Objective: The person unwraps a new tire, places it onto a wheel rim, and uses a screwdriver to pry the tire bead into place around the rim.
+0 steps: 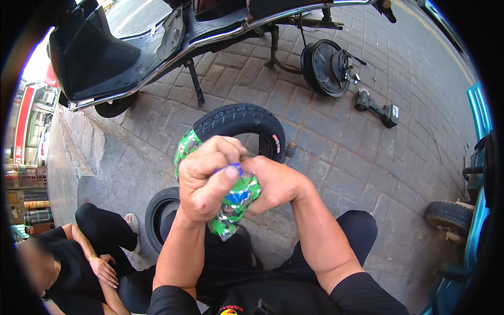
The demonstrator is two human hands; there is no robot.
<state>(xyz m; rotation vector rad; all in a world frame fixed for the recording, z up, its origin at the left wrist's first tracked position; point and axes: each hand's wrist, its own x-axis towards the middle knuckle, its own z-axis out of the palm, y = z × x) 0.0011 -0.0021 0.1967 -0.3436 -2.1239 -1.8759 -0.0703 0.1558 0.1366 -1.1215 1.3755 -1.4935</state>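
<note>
A black tyre point(247, 116) with a small red-and-white label stands or leans on the paving just beyond my hands. Green patterned plastic wrapping point(187, 147) covers its left side. My left hand point(205, 176) is closed, thumb pressed against its fingers, on a bunched piece of this wrapping point(234, 210) with a purple-blue bit at the top. My right hand point(275, 184) is curled around the same bunch from the other side. Its fingertips are partly hidden, and the left fingers are slightly blurred.
A second tyre point(153, 220) lies by my left knee. Beyond stands a black scooter point(173, 52) on its stand, with a wheel hub point(326, 68) and a cordless impact wrench point(377, 107) at right. A person point(100, 262) sits at lower left; a blue vehicle point(478, 173) is at right.
</note>
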